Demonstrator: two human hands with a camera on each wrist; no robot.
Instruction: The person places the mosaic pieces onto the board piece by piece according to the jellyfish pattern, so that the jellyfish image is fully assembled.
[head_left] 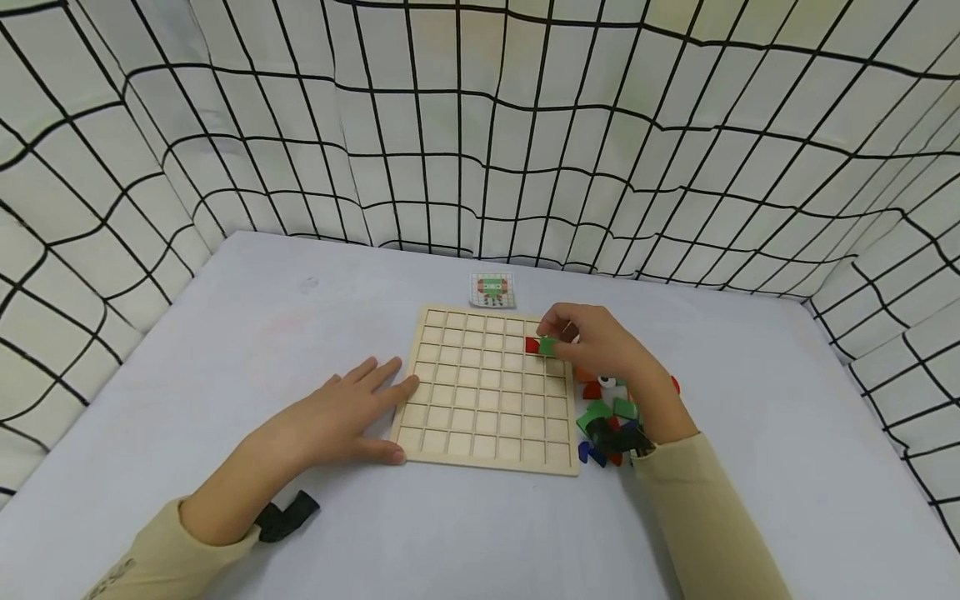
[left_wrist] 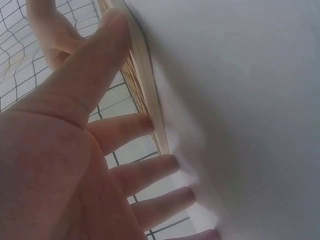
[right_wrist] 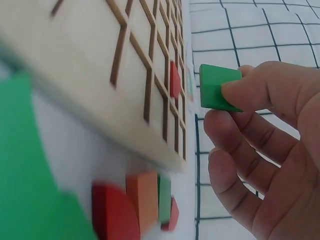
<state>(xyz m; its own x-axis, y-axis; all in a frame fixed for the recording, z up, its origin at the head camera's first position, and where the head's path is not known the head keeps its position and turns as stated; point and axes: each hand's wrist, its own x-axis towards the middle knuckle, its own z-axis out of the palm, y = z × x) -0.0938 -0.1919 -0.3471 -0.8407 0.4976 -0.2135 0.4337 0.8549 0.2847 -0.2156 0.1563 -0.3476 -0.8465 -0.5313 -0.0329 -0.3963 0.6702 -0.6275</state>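
A pale wooden grid board (head_left: pixel 467 377) lies flat on the white table. My right hand (head_left: pixel 596 340) pinches a green square tile (right_wrist: pixel 219 86) between thumb and fingers, held above the board's upper right part. Just left of that tile, a red piece (head_left: pixel 532 345) sits in a cell of the grid; it also shows in the right wrist view. My left hand (head_left: pixel 341 421) is spread at the board's left edge, thumb and index finger touching the rim, the other fingers straight on the table.
Loose coloured pieces (head_left: pixel 596 410), red, green, orange and blue, lie in a pile along the board's right side, partly under my right wrist. A small pattern card (head_left: pixel 492 289) lies beyond the board's far edge. White walls with black netting (head_left: pixel 450 125) enclose the table.
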